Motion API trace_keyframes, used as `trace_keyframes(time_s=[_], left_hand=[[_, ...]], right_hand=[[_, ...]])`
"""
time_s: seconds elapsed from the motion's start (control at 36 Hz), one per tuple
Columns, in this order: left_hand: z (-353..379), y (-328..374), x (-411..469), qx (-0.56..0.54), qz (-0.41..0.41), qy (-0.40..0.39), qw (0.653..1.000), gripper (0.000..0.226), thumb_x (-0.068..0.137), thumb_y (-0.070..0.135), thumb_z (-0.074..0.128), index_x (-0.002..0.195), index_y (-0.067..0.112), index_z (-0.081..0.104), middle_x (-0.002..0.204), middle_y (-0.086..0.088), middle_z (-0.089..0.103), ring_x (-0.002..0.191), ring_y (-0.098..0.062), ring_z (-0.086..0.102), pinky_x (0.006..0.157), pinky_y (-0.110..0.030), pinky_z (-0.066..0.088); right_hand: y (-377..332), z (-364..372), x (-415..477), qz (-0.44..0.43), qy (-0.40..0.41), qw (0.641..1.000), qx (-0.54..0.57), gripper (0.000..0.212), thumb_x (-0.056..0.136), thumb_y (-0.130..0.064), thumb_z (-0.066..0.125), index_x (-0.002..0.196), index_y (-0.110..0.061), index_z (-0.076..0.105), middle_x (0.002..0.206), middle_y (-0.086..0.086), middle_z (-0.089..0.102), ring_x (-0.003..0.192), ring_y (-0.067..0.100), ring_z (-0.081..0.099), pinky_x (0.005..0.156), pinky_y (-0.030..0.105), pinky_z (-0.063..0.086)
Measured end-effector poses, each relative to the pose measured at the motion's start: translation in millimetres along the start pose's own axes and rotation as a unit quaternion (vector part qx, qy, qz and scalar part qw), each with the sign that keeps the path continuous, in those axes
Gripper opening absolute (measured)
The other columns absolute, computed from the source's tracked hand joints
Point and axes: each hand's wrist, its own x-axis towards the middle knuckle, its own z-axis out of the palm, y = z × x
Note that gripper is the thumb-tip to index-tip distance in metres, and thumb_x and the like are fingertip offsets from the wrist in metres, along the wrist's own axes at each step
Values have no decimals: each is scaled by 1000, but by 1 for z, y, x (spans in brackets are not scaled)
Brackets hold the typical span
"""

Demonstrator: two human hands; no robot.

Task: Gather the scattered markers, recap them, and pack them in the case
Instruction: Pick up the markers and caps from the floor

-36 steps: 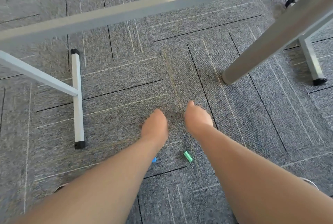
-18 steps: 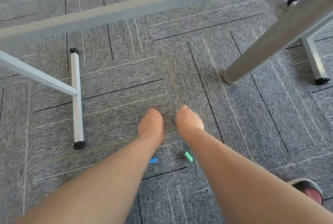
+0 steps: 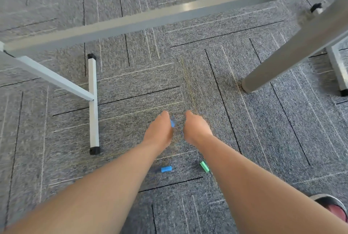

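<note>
Fingers hidden, grip unclear; blue marker bit (image 3: pixel 172 123) peeks beside the left hand (image 3: pixel 159 131).

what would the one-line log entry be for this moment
phase: gathering | left hand: blue piece at its fingers, grip hidden | right hand: beside it, fingers hidden | carpet: blue cap, green cap loose

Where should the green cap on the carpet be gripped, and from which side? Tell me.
Pinch the green cap across its middle, on its two long sides, coming from straight above. It is a short tube lying flat and slanted on the carpet, so its ends give little hold. The right hand is probably nearer.
</note>
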Motion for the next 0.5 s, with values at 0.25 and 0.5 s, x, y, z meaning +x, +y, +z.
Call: trace_keyframes(time_s=[0.25, 0.5], left_hand=[[-3, -22, -1, 36, 22, -3, 999, 16, 93, -5, 49, 97, 10, 52, 81, 1, 48, 65, -10, 48, 49, -22, 30], [-4, -26, 1, 77, 70, -31, 994, 25, 89, -8, 52, 95, 15, 44, 88, -1, 46, 70, -14, 51, 64, -28, 47]], right_hand=[[-8, 9, 0, 10, 4, 1000, -1, 33, 89, 8, 47, 119, -8, 51, 98, 9, 64, 86, 25, 64, 79, 39, 59], [-6, 7, 4, -10, 56, 998, -37, 37, 87, 11, 48, 116, -13, 46, 84, 5, 62, 73, 22, 62, 68, 40, 60]])
